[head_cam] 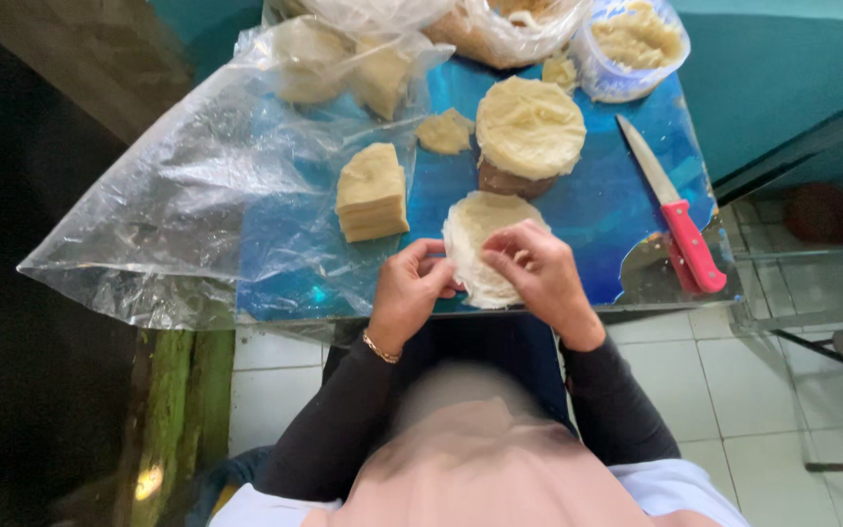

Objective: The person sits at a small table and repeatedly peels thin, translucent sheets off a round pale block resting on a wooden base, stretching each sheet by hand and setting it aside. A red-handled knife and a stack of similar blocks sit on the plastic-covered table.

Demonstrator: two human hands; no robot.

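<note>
While we look down from above, we see both hands meeting over a round, pale wrapper stack (pixel 475 244) lying at the near edge of the blue table (pixel 597 210). Its sheets are thin, off-white and floury, with slightly ragged rims, and the pile sits flat. Our left hand (pixel 410 293) has thumb and fingers pinched on the stack's left rim; our right hand (pixel 539 268) curls over the right side with fingertips pressed together on the top sheet, so both grips are nearly closed on the thin dough.

Beyond it stands a taller round stack (pixel 531 132) of similar sheets, with a small torn piece (pixel 444 132) just beside it. A squarish cut block (pixel 373 190) of sheets rests on a crumpled clear plastic bag (pixel 163 195) that spills over the table's left edge. A pink-handled knife (pixel 675 210) lies well apart to the right, near the right edge. A clear tub (pixel 636 44) of pale filling sits at the far side. Bare blue surface shows between the wrapper stack and the knife.
</note>
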